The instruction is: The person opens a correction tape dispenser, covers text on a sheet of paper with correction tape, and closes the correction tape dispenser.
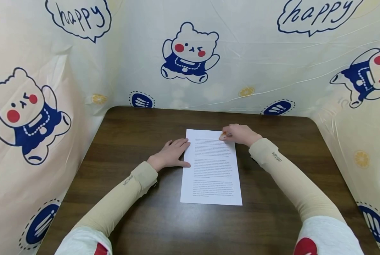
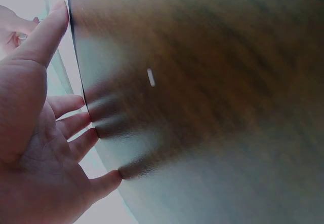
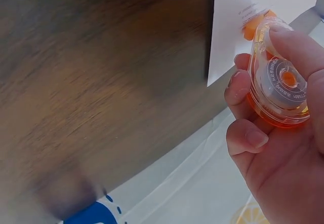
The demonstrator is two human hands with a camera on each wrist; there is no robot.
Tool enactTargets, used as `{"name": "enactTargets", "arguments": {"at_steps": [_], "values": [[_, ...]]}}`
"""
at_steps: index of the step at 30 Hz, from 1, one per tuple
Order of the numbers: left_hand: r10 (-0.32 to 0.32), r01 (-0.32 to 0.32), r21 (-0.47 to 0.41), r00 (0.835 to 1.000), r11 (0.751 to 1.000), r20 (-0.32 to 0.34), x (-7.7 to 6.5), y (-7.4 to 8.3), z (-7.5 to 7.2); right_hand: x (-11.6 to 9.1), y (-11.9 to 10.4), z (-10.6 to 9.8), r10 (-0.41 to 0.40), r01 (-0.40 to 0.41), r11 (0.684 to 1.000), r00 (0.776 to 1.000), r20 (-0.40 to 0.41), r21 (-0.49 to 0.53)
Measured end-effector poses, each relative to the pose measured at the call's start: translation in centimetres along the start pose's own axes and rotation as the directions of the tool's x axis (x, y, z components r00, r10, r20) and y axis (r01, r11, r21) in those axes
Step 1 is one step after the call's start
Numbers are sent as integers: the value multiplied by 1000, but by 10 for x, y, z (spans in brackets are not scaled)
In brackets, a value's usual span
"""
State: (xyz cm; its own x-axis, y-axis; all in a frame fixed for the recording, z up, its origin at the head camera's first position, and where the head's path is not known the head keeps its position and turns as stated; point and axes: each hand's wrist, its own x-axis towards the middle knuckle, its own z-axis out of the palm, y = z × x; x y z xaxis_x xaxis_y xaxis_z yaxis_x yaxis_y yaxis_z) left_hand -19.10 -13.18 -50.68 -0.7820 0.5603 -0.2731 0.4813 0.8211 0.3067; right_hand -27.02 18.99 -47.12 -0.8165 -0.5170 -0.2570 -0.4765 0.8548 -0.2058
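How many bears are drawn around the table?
3 in the head view: a left bear, a middle bear straight beyond the printed paper, and a right bear, its head partly cut off by the picture's edge. More may be out of view.

bare hands: 2, one left hand (image 1: pixel 171 154) and one right hand (image 1: pixel 240 134). beige fabric oversleeves (image 1: pixel 292 180): 2. pale grey shirt sleeves (image 1: pixel 328 235): 2. flat white paper sheet (image 1: pixel 212 179): 1; blocks of small dark text (image 1: pixel 213 168) on it: 3. translucent orange plastic tape dispenser (image 3: pixel 276 89): 1. dark brown wooden table (image 1: pixel 129 141): 1. printed on pale backdrop (image 1: pixel 250 56): blue-outlined cartoon bears (image 1: pixel 190 53), 3; "happy" speech bubbles (image 1: pixel 81 17), 2, far; dash-ringed navy ovals (image 1: pixel 142 100), 4; yellow citrus slices (image 1: pixel 246 92), 3 distinct.
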Motion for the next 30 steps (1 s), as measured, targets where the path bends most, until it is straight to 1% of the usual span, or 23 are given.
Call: {"name": "enactTargets", "arguments": {"at_steps": [6, 15, 30], "values": [[0, 0, 8, 1000, 1000, -6, 0, 0, -2, -2, 5, -1, -7, 7, 1000, 1000, -6, -21], [-8, 8, 2, 1000, 1000, 3, 1, 0, -1, -7, 8, -4, 9, -9, 1000, 1000, -7, -1], [-12, 11, 5, 1000, 1000, 13, 0, 1, -1, -12, 17, -1, 27, -27, 1000, 1000, 10, 5]]}}
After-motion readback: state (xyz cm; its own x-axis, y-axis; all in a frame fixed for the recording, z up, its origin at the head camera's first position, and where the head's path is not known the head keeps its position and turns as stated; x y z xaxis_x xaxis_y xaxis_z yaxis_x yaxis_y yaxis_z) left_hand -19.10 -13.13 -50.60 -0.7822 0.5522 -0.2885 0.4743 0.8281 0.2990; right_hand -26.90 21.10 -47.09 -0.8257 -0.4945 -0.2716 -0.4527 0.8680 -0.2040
